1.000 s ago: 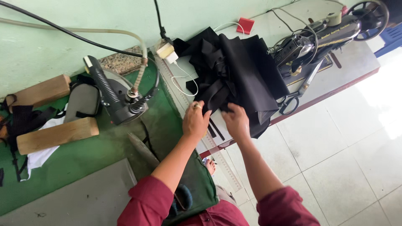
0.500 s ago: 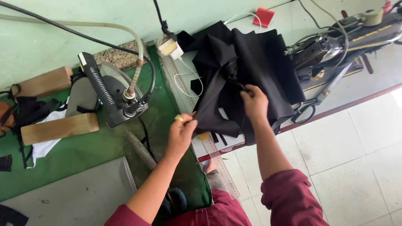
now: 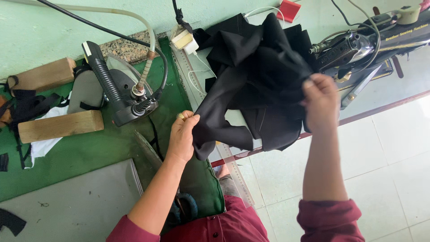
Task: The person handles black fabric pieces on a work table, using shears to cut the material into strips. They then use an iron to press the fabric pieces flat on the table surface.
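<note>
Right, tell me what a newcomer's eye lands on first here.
First the big black garment held up mid-frame, the left hand pinching its lower corner and the right hand gripping its far side. Next the steam iron on the green ironing pad at left, then the sewing machine at upper right.

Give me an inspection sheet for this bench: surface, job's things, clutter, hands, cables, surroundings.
Surface: green ironing pad with a grey board at its near edge.
Job's things: black fabric piece, lifted off the bench and hanging in folds.
Clutter: steam iron, two wooden blocks, clear ruler, red scrap, black offcuts at far left.
Hands: left hand grips the fabric's lower corner; right hand grips its upper edge.
Cables: black iron cord and pale steam hose run to the iron; white charger lead.
Surroundings: sewing machine, white tiled floor.
</note>
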